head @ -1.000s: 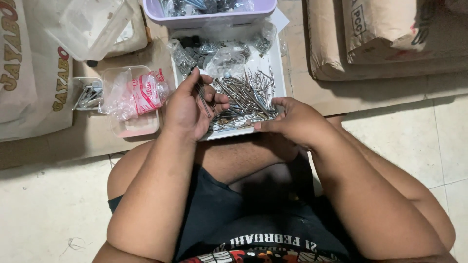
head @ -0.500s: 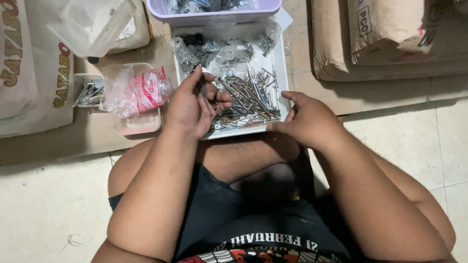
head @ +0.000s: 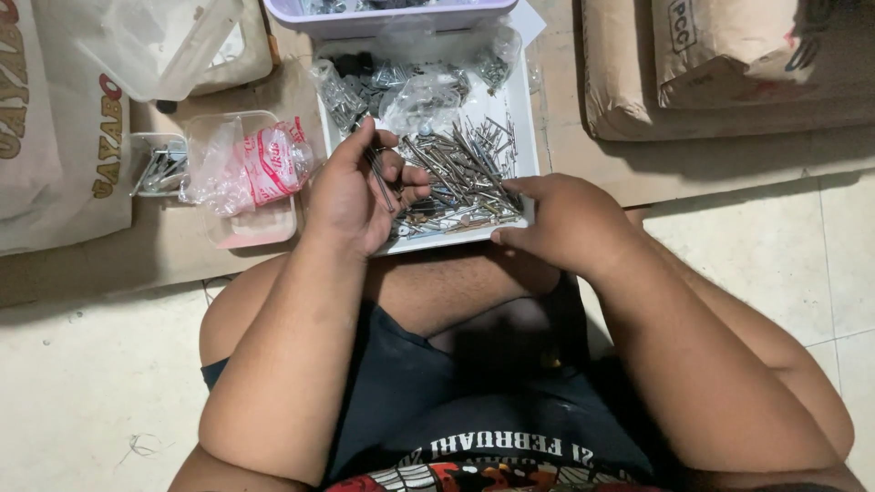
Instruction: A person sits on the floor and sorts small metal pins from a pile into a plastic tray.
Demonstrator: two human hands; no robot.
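A white tray (head: pixel 525 118) lies on the floor before my knees, filled with a loose pile of steel nails (head: pixel 460 178) and several clear bags of small hardware (head: pixel 401 87). My left hand (head: pixel 351 196) hovers over the tray's left side, fingers curled around a few long nails (head: pixel 381 178) held upright. My right hand (head: pixel 561 219) rests at the tray's lower right corner, its fingertips pressed into the edge of the nail pile; whether it pinches a nail is hidden.
A lilac bin (head: pixel 392 14) of metal parts sits behind the tray. Left of it are a clear box with a red-printed bag (head: pixel 260 164), a small box of nails (head: pixel 159 169), a clear lid (head: pixel 173 41) and a sack (head: pixel 46 137). Brown sacks (head: pixel 729 64) lie at right.
My right hand moved away from the nail pile to the tray's right edge, then came back in to the pile's lower right. My left hand kept its hold on the nails.
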